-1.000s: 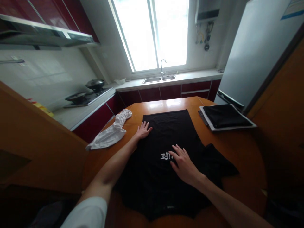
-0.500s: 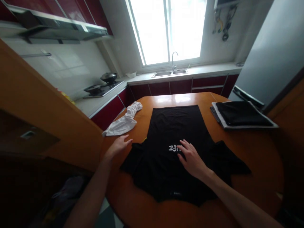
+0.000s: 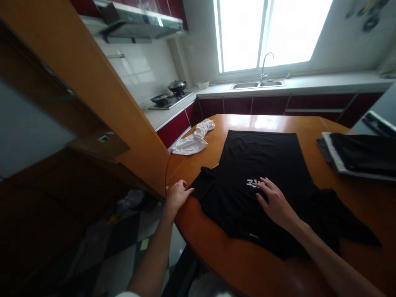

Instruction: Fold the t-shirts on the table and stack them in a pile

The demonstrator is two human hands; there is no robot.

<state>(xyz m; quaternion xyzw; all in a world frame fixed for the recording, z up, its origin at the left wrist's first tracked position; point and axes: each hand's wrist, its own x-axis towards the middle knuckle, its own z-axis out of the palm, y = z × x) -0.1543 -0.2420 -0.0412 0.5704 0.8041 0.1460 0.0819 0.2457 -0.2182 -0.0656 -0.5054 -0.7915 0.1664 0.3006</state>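
Where the black shirt (image 3: 260, 150) lies: spread over the wooden desk (image 3: 185, 218), hem on the far side, neck end near the person, sleeves out to both sides.
Left hand (image 3: 177, 196): fingers curled, thumb reaching the end of the left-side sleeve (image 3: 204, 181); cannot tell whether cloth is pinched or only touched.
Right hand (image 3: 275, 204): palm down, fingers loosely spread at the white lettering (image 3: 252, 182); gripping nothing. Pressure unreadable.
Step in hand: judged to be tending the left-side sleeve, right hand steadying the body.
Cuff technique: best to take both layers between thumb and fingers, drawing outward, low along the desk.
Tension: light. Soft cloth would probably drag the chest askew if tugged.
Anchor: a flat palm closer to that shoulder should hold better than fingertips at the lettering.
Right-side sleeve (image 3: 346, 216): angled toward the person, well apart from either hand's fingers.
White garment (image 3: 196, 140): crumpled beyond the left-side sleeve, clear of the shirt.
Folded stack (image 3: 365, 154): far right, dark cloth uppermost, cut off by the view's edge.
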